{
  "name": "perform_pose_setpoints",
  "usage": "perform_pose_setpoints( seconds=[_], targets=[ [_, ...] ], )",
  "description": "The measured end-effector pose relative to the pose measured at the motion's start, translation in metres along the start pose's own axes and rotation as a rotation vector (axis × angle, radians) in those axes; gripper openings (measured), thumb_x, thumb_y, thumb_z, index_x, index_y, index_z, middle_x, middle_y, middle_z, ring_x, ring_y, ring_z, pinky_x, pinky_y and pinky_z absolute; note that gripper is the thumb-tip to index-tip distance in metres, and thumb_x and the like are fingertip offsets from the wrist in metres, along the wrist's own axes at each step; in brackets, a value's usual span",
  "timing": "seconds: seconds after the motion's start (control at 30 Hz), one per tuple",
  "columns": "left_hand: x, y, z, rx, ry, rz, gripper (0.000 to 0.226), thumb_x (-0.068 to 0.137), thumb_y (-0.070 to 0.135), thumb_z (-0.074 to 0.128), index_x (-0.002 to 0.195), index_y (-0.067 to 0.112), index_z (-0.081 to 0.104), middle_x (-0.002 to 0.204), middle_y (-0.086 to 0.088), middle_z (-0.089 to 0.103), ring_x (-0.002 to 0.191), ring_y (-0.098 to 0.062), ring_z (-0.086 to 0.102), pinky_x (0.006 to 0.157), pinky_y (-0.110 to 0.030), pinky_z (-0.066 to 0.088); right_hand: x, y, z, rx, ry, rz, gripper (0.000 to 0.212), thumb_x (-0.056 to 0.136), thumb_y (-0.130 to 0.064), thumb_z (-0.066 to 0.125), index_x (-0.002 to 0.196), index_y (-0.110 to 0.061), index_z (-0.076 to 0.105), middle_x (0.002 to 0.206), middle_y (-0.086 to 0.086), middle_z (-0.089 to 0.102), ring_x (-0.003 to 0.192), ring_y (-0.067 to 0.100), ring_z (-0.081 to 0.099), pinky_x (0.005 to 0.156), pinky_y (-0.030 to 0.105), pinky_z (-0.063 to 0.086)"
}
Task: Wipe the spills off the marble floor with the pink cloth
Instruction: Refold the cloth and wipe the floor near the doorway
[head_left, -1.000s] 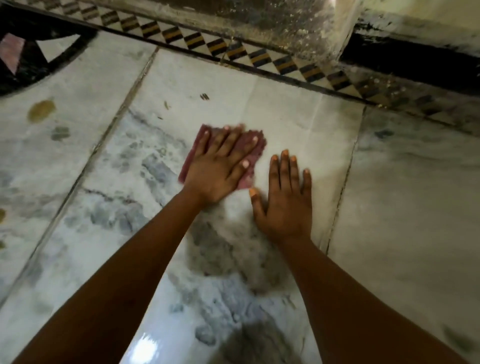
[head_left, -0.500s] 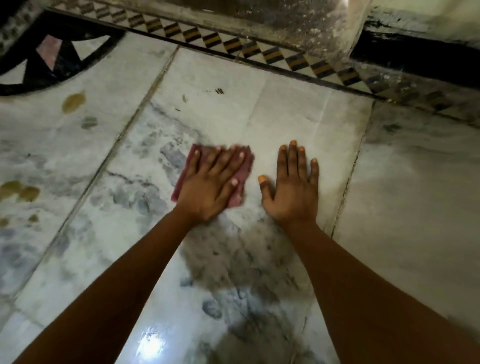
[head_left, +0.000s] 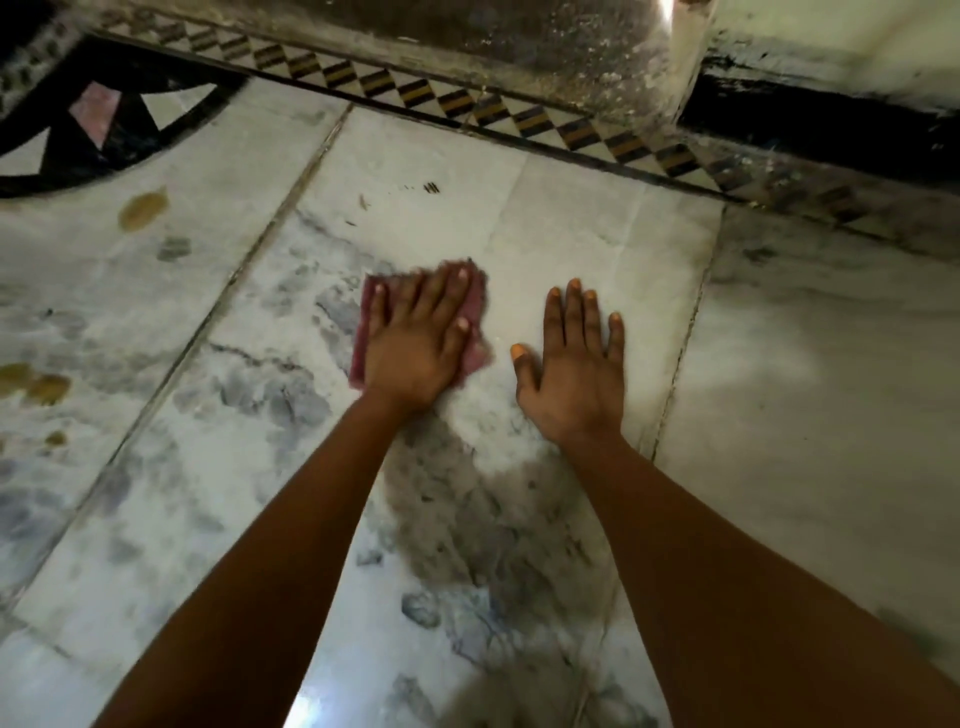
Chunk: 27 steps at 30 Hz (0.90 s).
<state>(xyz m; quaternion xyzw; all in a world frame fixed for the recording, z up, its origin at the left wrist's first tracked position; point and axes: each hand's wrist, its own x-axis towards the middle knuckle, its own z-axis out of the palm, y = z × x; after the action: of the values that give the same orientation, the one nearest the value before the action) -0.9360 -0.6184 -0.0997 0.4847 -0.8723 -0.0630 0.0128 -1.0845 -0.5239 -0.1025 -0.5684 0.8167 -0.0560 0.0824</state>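
Note:
A folded pink cloth (head_left: 370, 306) lies flat on the white-grey marble floor (head_left: 571, 223) near the middle of the view. My left hand (head_left: 415, 343) presses down on it with straight, spread fingers and hides most of it. My right hand (head_left: 574, 364) rests flat on the bare marble just to the right of the cloth, fingers straight, apart from the cloth. Brownish-yellow spills lie on the slab to the left: one (head_left: 143, 208) at the upper left and a pair (head_left: 36, 384) at the left edge.
A patterned black-and-gold tile border (head_left: 467, 106) runs along the far side of the floor below a dark wall. A black inlay design (head_left: 104, 130) fills the upper left corner. Grout lines (head_left: 249, 260) split the slabs. Small dark specks (head_left: 431, 188) lie beyond the cloth.
My left hand has slid the cloth toward me and slightly left over the marble. My right hand has stayed planted flat. The view has shifted, showing more of the floor on the left.

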Motion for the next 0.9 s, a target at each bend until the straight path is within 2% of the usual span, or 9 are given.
perform_pose_setpoints(
  seconds=[0.13, 0.2, 0.33, 0.4, 0.5, 0.6, 0.73, 0.83, 0.9],
  targets=[
    [-0.079, -0.017, -0.006, -0.045, -0.006, 0.209, 0.051, 0.095, 0.041, 0.026, 0.144, 0.030, 0.033, 0.149, 0.003, 0.037, 0.138, -0.023, 0.032, 0.114, -0.047, 0.016, 0.000, 0.001, 0.000, -0.010, -0.021, 0.005, 0.070, 0.095, -0.049, 0.017, 0.150, -0.009, 0.000, 0.159, 0.012, -0.005, 0.146, 0.024, -0.007, 0.118, 0.046, -0.005],
    [-0.086, -0.051, -0.011, 0.017, 0.022, 0.113, 0.049, 0.093, 0.043, 0.028, 0.138, 0.032, 0.043, 0.144, 0.003, 0.045, 0.133, -0.026, 0.039, 0.110, -0.049, 0.021, -0.001, 0.002, -0.001, -0.017, -0.045, 0.009, 0.070, 0.096, -0.049, 0.019, 0.150, -0.009, -0.003, 0.158, 0.012, -0.008, 0.146, 0.023, -0.010, 0.118, 0.046, -0.006],
    [-0.031, -0.068, -0.018, -0.027, -0.044, -0.314, 0.053, 0.093, 0.049, 0.021, 0.145, 0.039, 0.023, 0.155, 0.004, 0.023, 0.141, -0.030, 0.019, 0.110, -0.058, 0.007, 0.001, 0.002, -0.003, -0.012, -0.079, 0.003, 0.069, 0.097, -0.049, 0.017, 0.150, -0.010, -0.003, 0.158, 0.010, -0.010, 0.146, 0.023, -0.011, 0.118, 0.045, -0.008],
    [-0.005, -0.045, -0.015, -0.059, -0.079, -0.343, 0.052, 0.097, 0.046, 0.024, 0.147, 0.038, 0.013, 0.158, 0.004, 0.013, 0.144, -0.029, 0.008, 0.111, -0.062, -0.001, 0.001, 0.003, -0.004, 0.019, -0.105, 0.001, 0.067, 0.098, -0.048, 0.015, 0.150, -0.011, -0.003, 0.159, 0.009, -0.011, 0.145, 0.021, -0.013, 0.117, 0.044, -0.009],
    [-0.013, -0.013, -0.010, -0.021, -0.071, -0.213, 0.055, 0.096, 0.048, 0.024, 0.148, 0.038, 0.008, 0.158, 0.006, 0.011, 0.145, -0.026, 0.006, 0.109, -0.062, -0.003, -0.002, 0.006, -0.008, 0.021, -0.136, -0.035, 0.066, 0.098, -0.047, 0.015, 0.150, -0.011, -0.004, 0.159, 0.008, -0.011, 0.145, 0.019, -0.013, 0.117, 0.042, -0.011],
    [-0.055, -0.010, -0.004, 0.014, -0.062, -0.046, 0.060, 0.089, 0.054, 0.013, 0.147, 0.038, 0.012, 0.157, 0.008, 0.017, 0.144, -0.022, 0.013, 0.112, -0.055, -0.002, -0.019, 0.007, -0.007, 0.004, -0.123, -0.058, 0.068, 0.097, -0.049, 0.014, 0.150, -0.009, -0.002, 0.159, 0.009, -0.008, 0.146, 0.019, -0.010, 0.118, 0.040, -0.009],
    [-0.109, -0.007, -0.003, -0.137, 0.026, -0.020, 0.063, 0.086, 0.052, 0.010, 0.142, 0.035, 0.034, 0.149, 0.009, 0.036, 0.139, -0.019, 0.029, 0.113, -0.041, 0.001, -0.041, 0.008, -0.012, 0.021, -0.156, -0.070, 0.070, 0.096, -0.052, 0.009, 0.150, -0.009, -0.002, 0.159, 0.009, -0.008, 0.146, 0.019, -0.008, 0.118, 0.038, -0.007],
    [-0.144, 0.000, -0.006, -0.333, 0.028, -0.062, 0.060, 0.089, 0.051, 0.017, 0.139, 0.031, 0.042, 0.145, 0.006, 0.043, 0.137, -0.013, 0.032, 0.112, -0.028, 0.002, -0.056, 0.010, -0.024, 0.050, -0.166, -0.085, 0.071, 0.096, -0.054, 0.010, 0.150, -0.010, -0.001, 0.159, 0.007, -0.007, 0.146, 0.018, -0.008, 0.119, 0.036, -0.007],
    [-0.159, 0.006, -0.019, -0.640, 0.052, -0.158, 0.042, 0.096, 0.041, 0.033, 0.129, 0.025, 0.054, 0.131, -0.001, 0.058, 0.124, -0.012, 0.047, 0.107, -0.019, 0.019, -0.066, 0.008, -0.027, 0.060, -0.154, -0.118, 0.078, 0.088, -0.056, 0.003, 0.150, -0.011, 0.000, 0.159, 0.006, -0.006, 0.146, 0.017, -0.008, 0.118, 0.035, -0.007]
  ],
)
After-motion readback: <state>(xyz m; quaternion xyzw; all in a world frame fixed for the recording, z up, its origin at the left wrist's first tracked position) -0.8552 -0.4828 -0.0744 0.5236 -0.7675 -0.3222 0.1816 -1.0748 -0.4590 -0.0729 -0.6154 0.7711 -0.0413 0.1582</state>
